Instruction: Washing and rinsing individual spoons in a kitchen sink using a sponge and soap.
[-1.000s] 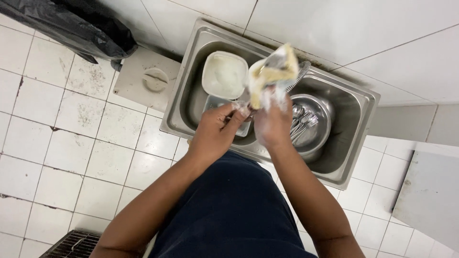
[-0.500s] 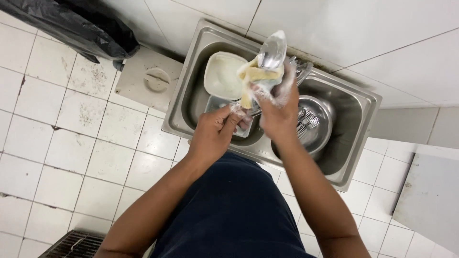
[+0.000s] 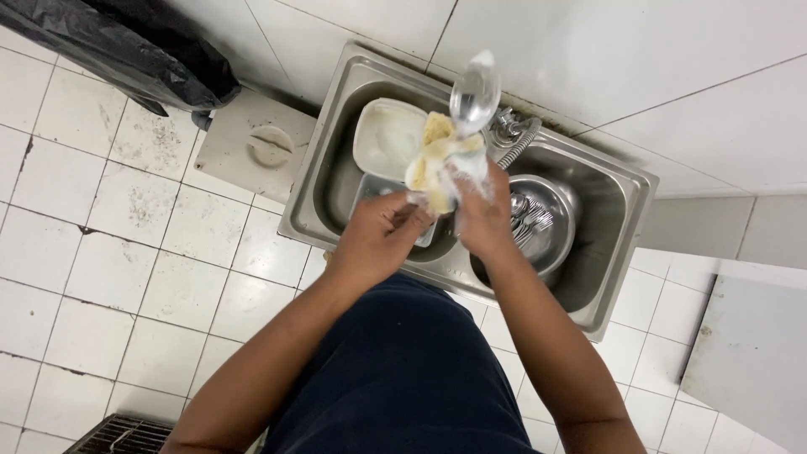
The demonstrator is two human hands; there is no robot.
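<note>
A large shiny metal spoon (image 3: 475,94) is held above the middle of the double stainless-steel sink (image 3: 622,210), its bowl pointing to the upper centre of the frame and filmed with foam. Its handle is hidden in the right hand (image 3: 481,214), whose fingers are closed around it. A soapy yellow sponge (image 3: 437,160) is pressed against the handle just below the bowl; it is pinched at its lower edge by the closed fingers of the left hand (image 3: 378,240). A white rectangular plastic container (image 3: 385,139) is seen in the left basin, and a round steel bowl of cutlery (image 3: 538,223) in the right.
</note>
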